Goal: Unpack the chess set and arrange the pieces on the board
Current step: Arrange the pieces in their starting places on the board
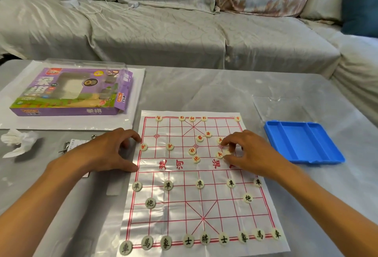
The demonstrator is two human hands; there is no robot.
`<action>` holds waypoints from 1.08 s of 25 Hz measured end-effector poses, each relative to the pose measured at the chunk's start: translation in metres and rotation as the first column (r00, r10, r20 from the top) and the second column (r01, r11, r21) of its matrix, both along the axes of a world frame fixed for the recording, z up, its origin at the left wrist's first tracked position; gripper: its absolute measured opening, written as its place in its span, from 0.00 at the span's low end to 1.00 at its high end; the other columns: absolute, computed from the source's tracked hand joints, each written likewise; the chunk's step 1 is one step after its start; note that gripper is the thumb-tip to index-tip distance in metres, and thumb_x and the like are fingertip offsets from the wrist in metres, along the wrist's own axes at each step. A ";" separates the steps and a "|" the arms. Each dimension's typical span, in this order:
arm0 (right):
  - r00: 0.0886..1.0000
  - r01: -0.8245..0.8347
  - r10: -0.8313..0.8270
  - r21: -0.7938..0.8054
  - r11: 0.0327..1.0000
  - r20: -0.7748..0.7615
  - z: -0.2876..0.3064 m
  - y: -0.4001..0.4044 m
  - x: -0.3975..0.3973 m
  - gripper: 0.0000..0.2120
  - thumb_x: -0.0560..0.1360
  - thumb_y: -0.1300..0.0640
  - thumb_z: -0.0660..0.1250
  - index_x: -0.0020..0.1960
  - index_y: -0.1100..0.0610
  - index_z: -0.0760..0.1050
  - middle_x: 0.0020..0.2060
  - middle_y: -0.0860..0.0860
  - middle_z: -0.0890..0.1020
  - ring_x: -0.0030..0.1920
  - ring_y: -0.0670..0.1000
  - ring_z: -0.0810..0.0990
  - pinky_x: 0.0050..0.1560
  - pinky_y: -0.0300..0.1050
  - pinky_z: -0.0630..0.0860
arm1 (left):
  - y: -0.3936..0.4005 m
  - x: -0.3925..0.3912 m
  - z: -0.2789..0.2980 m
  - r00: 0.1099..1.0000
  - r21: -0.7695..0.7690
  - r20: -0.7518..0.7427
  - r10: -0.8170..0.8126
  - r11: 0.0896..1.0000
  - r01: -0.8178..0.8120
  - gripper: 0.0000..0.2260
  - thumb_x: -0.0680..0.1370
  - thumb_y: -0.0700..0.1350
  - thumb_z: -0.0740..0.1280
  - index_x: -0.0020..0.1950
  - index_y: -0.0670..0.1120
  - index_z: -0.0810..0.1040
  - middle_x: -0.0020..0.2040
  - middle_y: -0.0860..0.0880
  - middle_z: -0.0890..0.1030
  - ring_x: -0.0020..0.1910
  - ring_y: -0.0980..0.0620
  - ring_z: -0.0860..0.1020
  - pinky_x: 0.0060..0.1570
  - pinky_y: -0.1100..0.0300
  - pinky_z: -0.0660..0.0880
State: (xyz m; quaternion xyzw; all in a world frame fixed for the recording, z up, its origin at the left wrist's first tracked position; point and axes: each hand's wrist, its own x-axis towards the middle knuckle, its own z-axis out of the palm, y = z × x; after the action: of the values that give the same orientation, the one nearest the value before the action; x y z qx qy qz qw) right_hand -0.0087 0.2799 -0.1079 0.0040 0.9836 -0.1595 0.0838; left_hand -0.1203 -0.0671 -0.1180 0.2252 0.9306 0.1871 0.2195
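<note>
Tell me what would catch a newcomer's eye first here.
The chess board at the table's centre, black pieces lined up along its near edge, red ones scattered on the far half. Both hands work there: the right hand on red pieces, the left hand at the board's left edge. A bright blue tray lies right.

The board (196,195) reads 楚河 mid-sheet; the purple box (69,93) shows XCAI and 象棋.

Grey plastic-covered desk (204,89) holding a chess board sheet (196,195), purple box (71,93), blue tray (302,142), clear lid (282,107), crumpled tissue (18,140).
</note>
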 end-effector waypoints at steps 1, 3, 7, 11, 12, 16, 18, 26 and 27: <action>1.000 -0.003 0.003 0.015 1.000 -0.003 -0.001 -0.001 0.000 0.17 0.74 0.43 0.67 0.62 0.43 0.73 0.54 0.40 0.77 0.54 0.44 0.72 0.52 0.34 0.66 | 0.000 0.000 0.000 1.000 -0.003 0.001 -0.001 1.000 0.001 0.30 0.61 0.59 0.79 0.59 0.62 0.70 0.49 0.59 0.72 0.45 0.57 0.75 0.45 0.63 0.74; 1.000 0.009 -0.009 0.018 1.000 -0.013 -0.002 -0.004 0.000 0.17 0.74 0.43 0.67 0.61 0.43 0.73 0.55 0.41 0.78 0.54 0.44 0.72 0.51 0.34 0.66 | 0.000 0.000 0.000 1.000 -0.003 0.003 0.000 1.000 0.000 0.30 0.62 0.59 0.79 0.59 0.62 0.70 0.49 0.59 0.72 0.45 0.57 0.75 0.45 0.63 0.74; 1.000 -0.003 0.004 0.038 0.999 -0.018 -0.002 -0.007 0.000 0.15 0.76 0.47 0.66 0.62 0.43 0.72 0.61 0.41 0.75 0.60 0.44 0.70 0.57 0.35 0.65 | 0.001 0.001 0.002 1.000 0.016 0.004 -0.004 1.000 0.004 0.29 0.62 0.58 0.79 0.59 0.61 0.71 0.48 0.58 0.72 0.45 0.56 0.75 0.45 0.63 0.73; 0.994 -0.107 0.107 -0.040 0.993 -0.007 -0.001 -0.020 0.004 0.16 0.76 0.48 0.67 0.63 0.40 0.72 0.63 0.39 0.72 0.63 0.41 0.67 0.64 0.38 0.67 | 0.002 0.002 0.002 1.000 0.008 0.009 0.000 1.000 0.000 0.29 0.62 0.57 0.79 0.59 0.61 0.71 0.48 0.58 0.72 0.45 0.56 0.75 0.45 0.63 0.73; 0.988 -0.154 0.153 -0.049 0.987 -0.007 -0.002 -0.028 0.003 0.16 0.76 0.48 0.67 0.63 0.41 0.72 0.64 0.38 0.72 0.63 0.42 0.67 0.63 0.36 0.65 | 0.001 0.002 0.002 1.000 0.008 0.009 0.003 1.000 -0.003 0.29 0.62 0.58 0.79 0.59 0.61 0.71 0.48 0.58 0.72 0.45 0.56 0.75 0.45 0.63 0.74; 0.977 -0.202 0.200 -0.021 0.979 -0.075 -0.010 -0.057 -0.004 0.15 0.76 0.44 0.65 0.62 0.44 0.74 0.62 0.41 0.75 0.60 0.43 0.69 0.58 0.35 0.64 | 0.001 0.002 0.002 1.000 0.007 0.003 0.001 1.000 -0.001 0.30 0.62 0.58 0.79 0.60 0.61 0.71 0.48 0.58 0.72 0.45 0.56 0.75 0.46 0.62 0.74; 0.984 -0.156 0.152 -0.036 0.987 -0.097 -0.012 -0.064 -0.008 0.14 0.76 0.44 0.66 0.60 0.46 0.76 0.58 0.43 0.78 0.55 0.43 0.70 0.55 0.36 0.68 | 0.001 0.002 0.003 1.000 0.004 0.007 -0.002 1.000 0.002 0.30 0.62 0.58 0.79 0.60 0.61 0.70 0.48 0.58 0.72 0.45 0.56 0.75 0.45 0.63 0.73; 0.997 -0.065 0.060 -0.081 0.995 -0.056 -0.011 -0.065 -0.008 0.14 0.74 0.43 0.68 0.57 0.46 0.74 0.53 0.42 0.76 0.51 0.44 0.71 0.53 0.36 0.71 | 0.002 0.002 0.004 1.000 0.000 0.020 0.003 1.000 -0.003 0.30 0.63 0.58 0.79 0.60 0.62 0.70 0.48 0.59 0.72 0.44 0.55 0.75 0.43 0.65 0.72; 0.997 -0.062 0.058 -0.078 0.995 -0.056 -0.013 -0.065 -0.009 0.13 0.74 0.44 0.68 0.56 0.46 0.75 0.54 0.42 0.77 0.51 0.44 0.71 0.53 0.36 0.71 | 0.003 0.003 0.004 1.000 -0.003 0.021 0.003 1.000 -0.003 0.30 0.63 0.58 0.79 0.60 0.62 0.70 0.48 0.59 0.72 0.45 0.55 0.75 0.43 0.65 0.72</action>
State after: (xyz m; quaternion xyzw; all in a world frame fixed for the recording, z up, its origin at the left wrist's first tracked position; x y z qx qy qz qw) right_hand -0.0176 0.2146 -0.1205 -0.0333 0.9780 -0.1962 0.0623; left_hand -0.1177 -0.0645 -0.1141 0.2214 0.9289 0.1883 0.2294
